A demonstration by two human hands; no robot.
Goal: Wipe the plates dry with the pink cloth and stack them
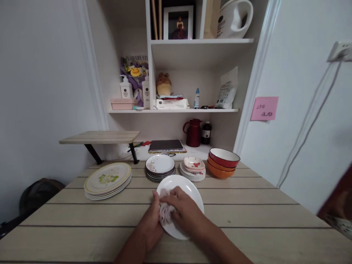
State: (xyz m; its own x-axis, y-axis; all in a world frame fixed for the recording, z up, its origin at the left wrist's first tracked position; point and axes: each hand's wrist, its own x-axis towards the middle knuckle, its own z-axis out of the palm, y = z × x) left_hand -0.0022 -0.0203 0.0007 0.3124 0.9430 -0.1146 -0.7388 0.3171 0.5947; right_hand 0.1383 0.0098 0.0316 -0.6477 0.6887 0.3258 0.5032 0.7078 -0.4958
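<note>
A plain white plate is tilted up toward me above the front of the table. At its left rim, my left hand grips the plate, thumb up and the other fingers hidden behind it. My right hand is closed on a crumpled pale cloth and presses it against the plate's left part. Just beyond the plate stand a stack of dark-rimmed plates and a stack of small white plates topped by pink-edged square dishes.
Large yellow-rimmed plates are stacked at the left, below a small raised wooden shelf. Red and orange bowls stand nested at the right. Behind are a closed laptop, a red jug and a dark bottle.
</note>
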